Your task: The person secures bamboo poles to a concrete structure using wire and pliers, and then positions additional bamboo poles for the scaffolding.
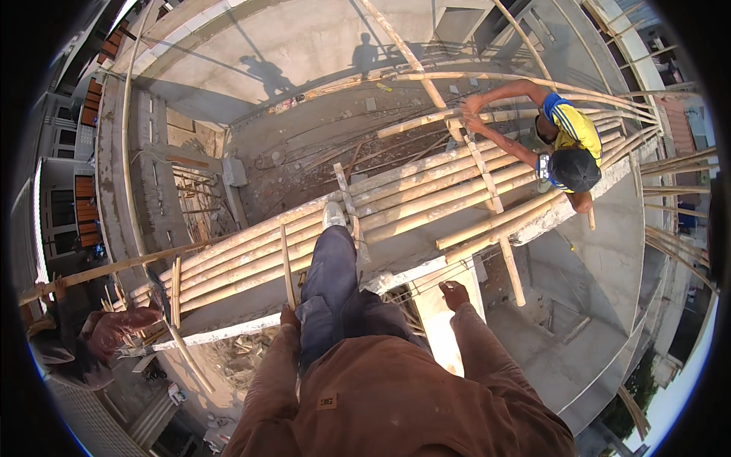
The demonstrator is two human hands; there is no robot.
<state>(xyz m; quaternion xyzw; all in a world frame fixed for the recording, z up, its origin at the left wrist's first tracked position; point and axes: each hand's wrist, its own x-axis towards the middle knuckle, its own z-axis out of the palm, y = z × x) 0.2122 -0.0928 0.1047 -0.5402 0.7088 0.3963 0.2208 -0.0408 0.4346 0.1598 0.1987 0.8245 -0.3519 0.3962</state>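
Bamboo poles (396, 194) laid side by side across a concrete ledge (251, 324), running from lower left to upper right of the frame. Left hand (288, 315) at centre bottom, fingers clenched round a thin upright bamboo stick (286, 263). Right hand (454, 294) just right of centre, fingers released, resting on the ledge edge. Another person in a yellow shirt (572, 126) at upper right, both hands on the poles.

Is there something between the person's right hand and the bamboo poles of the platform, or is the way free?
The right hand hovers over the concrete ledge; between it and the bamboo poles shows only bare ledge. The person's own leg lies to its left, not in between.
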